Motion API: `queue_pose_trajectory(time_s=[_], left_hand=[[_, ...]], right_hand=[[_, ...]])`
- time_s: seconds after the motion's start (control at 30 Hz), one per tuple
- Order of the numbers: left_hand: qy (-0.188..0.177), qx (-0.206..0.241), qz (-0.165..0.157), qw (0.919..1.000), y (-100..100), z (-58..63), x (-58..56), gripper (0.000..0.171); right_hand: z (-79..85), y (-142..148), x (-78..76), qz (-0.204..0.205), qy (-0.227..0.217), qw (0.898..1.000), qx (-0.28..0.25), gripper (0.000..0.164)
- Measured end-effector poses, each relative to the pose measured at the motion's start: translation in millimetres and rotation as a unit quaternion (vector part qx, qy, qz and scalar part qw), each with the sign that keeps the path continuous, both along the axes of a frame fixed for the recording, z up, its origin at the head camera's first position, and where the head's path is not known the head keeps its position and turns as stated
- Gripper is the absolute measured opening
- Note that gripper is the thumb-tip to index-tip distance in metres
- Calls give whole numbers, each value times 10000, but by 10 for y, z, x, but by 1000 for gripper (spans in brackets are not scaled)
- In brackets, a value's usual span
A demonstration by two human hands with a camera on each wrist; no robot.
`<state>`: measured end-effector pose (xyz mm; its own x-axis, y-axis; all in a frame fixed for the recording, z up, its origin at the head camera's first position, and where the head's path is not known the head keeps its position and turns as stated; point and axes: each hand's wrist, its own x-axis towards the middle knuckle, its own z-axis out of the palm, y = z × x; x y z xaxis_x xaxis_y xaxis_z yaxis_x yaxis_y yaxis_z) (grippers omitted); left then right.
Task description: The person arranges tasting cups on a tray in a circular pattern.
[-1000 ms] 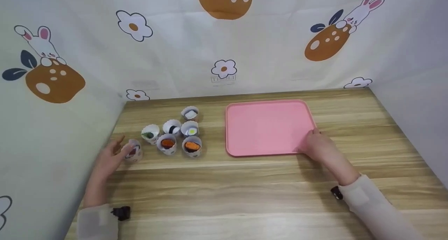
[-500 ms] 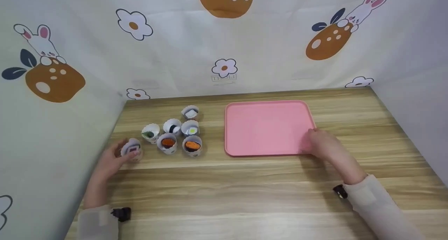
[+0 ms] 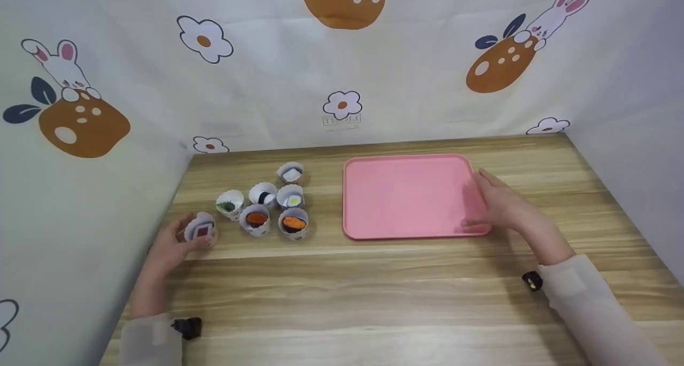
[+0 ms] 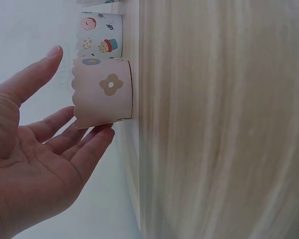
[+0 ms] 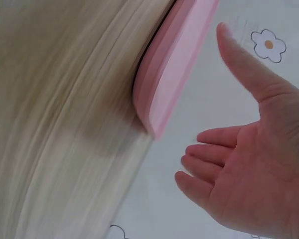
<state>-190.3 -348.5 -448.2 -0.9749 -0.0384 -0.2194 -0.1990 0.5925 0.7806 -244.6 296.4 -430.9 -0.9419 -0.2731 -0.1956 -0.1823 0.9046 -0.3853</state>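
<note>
My left hand [image 3: 170,247] is beside a paper cup [image 4: 102,94] with a scalloped rim and a flower print, at the left of the table. Its fingertips are right at the cup's side, while the thumb stands apart from it in the left wrist view. A small piece with a dark red middle sits inside that cup. My right hand [image 3: 505,208] hovers at the right edge of the pink tray [image 3: 409,195]. In the right wrist view its fingers are spread, off the tray's corner, and hold nothing.
Several more paper cups stand grouped left of the tray, among them one with a green piece [image 3: 228,206], one with an orange-topped sushi piece [image 3: 294,224] and one with a red-topped piece [image 3: 256,218]. A printed cloth [image 3: 267,88] walls the wooden table [image 3: 342,296].
My right hand has let go of the tray's right edge and moved slightly right, its fingers spreading. The left thumb has come down along the near side of the cup.
</note>
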Motion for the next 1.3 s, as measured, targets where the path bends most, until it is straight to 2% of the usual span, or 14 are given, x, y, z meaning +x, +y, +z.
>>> queue_pose_trajectory(time_s=[0.3,0.53,0.87,1.1,1.3], left_hand=[[-130,-95,111,9998,-5,-8,21,93],[-136,-240,116,9996,-20,-35,1,94],[-113,-263,191,9994,-12,-58,7,89],[-185,-329,323,9988,-7,-70,13,84],[-28,-370,292,9989,-3,-79,-8,81]], right_hand=[[-99,194,-96,386,52,9986,-358,135],[-193,263,-126,589,-185,9961,-625,138],[-201,283,-120,657,-417,9937,-802,137],[-241,286,-131,727,-420,9928,-856,137],[-224,277,-151,730,-411,9935,-774,133]])
